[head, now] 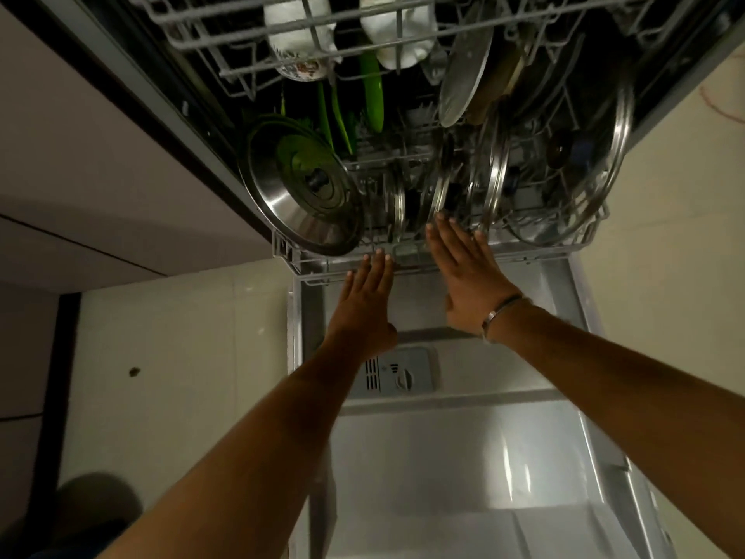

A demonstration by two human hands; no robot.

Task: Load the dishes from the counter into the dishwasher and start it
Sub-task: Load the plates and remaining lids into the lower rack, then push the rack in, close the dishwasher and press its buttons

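Reaching forward, you have both hands flat against the front rail of the lower rack (524, 252). Your left hand (365, 304) lies at about 6 o'clock of the rack front, fingers straight and together, fingertips touching the wire rail. Your right hand (467, 276) is just beside it at 3 o'clock, fingers spread, tips reaching over the rail toward the lids. Neither grip is closed on anything; both palms are open. One bracelet (500, 312) circles your right wrist.

Two racks show. The lower rack sits partly out over the open door (463, 478) and holds one steel lid (302, 187) with a black knob at its 9 o'clock end and one big glass lid (580, 163) at its 3 o'clock end. Between them stand further steel-rimmed lids on edge; I count at least three, though they overlap too much for a sure count. Behind, toward 12 o'clock, stand green plates (373, 90), at least two. The upper rack (282, 18) at 12 o'clock carries two white cups, one patterned bowl (302, 66) and one round grey disc (467, 74) leaning at its 3 o'clock side.

One detergent tray (399, 373) with a round dial sits in the door, at 6 o'clock of your left hand.
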